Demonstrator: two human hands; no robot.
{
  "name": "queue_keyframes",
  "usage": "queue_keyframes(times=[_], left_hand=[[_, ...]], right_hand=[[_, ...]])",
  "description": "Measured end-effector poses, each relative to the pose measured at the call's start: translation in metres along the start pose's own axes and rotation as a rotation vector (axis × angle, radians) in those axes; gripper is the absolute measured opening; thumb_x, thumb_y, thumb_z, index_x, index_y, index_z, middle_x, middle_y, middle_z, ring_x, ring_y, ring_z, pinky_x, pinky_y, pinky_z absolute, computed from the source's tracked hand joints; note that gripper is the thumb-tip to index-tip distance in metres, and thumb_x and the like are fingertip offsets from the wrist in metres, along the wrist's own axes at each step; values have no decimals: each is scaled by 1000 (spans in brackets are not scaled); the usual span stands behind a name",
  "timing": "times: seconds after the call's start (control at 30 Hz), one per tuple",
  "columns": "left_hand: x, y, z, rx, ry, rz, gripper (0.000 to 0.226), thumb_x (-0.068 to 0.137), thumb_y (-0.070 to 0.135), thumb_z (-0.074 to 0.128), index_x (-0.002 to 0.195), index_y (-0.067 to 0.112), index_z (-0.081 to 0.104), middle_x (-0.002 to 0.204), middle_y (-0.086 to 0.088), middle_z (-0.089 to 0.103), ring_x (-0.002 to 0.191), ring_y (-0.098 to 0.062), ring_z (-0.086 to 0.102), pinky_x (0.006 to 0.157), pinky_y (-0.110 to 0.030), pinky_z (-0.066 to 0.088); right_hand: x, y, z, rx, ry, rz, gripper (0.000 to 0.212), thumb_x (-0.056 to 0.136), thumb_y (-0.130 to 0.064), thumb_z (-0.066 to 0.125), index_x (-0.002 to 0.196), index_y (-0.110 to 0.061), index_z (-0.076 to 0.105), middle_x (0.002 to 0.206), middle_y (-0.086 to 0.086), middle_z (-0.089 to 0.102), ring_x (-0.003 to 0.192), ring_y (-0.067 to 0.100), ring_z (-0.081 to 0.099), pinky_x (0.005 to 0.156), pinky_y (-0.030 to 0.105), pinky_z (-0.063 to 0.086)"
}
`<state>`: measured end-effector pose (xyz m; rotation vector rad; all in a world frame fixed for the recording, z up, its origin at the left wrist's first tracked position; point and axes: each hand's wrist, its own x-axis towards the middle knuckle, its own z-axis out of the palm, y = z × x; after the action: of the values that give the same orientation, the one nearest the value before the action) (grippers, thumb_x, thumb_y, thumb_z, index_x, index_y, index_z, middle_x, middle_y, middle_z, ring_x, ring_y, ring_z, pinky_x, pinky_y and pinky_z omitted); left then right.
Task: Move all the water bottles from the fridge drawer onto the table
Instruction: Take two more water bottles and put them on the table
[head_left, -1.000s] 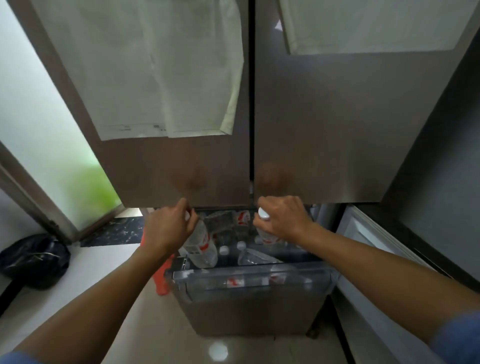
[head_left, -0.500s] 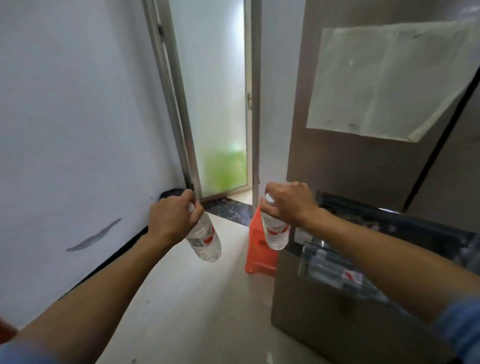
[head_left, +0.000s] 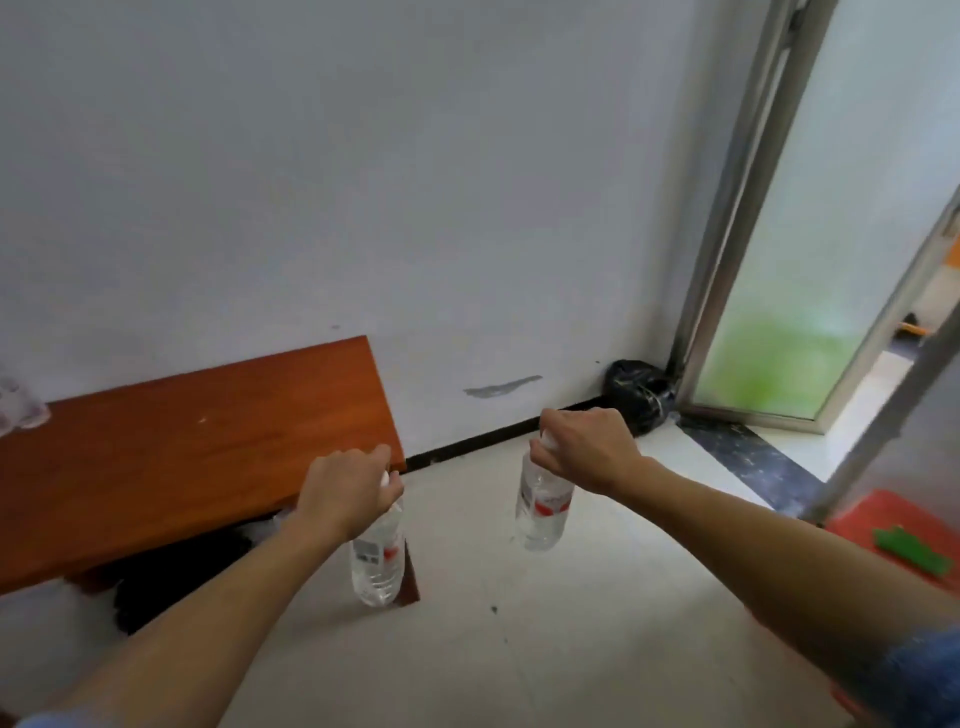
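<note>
While both bottles hang by their necks, the step in hand is judged to be the carry to the table (head_left: 171, 447), which lies at about ten o'clock against the wall. The left hand (head_left: 345, 496) is clamped around the cap and neck of the left bottle (head_left: 378, 564), which dangles off the table's near corner, below the level of the top. The right hand (head_left: 584, 449) is closed likewise on the right bottle (head_left: 543, 512), held over the floor at about one o'clock and well apart from the table. For a clean placement, each bottle should be lifted above the edge before being swung over the wood, then lowered upright until the base sits flat, and only then released. Room should be kept from the clear items at the far left end, seen too blurred to be identified. The fridge drawer is out of view.
</note>
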<state>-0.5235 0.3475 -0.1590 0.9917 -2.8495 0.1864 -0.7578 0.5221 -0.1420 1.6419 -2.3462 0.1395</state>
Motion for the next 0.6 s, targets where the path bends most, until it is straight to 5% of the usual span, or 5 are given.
queue_keyframes(times=[0.13,0.43,0.6], left_hand=[[-7,-85,16,47,-32,-152,23,96,44,39,85,25,46,63,9,48,55,-8,49,53,-24,35],[18,-246,42,93,-83,-465,25,96,47,39,90,23,48,65,8,52,58,-11,55,51,-24,34],[13,-322,50,109,-97,-638,29,96,48,39,98,22,51,61,9,46,57,-11,50,50,-24,30]], right_hand=[[88,-72,29,14,-17,-189,40,95,-53,36,102,-18,55,96,-1,70,70,20,62,57,28,36],[279,-211,93,148,-45,-483,35,95,-55,36,91,-22,48,82,-4,63,57,15,46,47,23,26],[352,-294,110,159,-89,-602,38,96,-56,35,93,-21,49,76,-5,58,59,13,57,55,28,52]])
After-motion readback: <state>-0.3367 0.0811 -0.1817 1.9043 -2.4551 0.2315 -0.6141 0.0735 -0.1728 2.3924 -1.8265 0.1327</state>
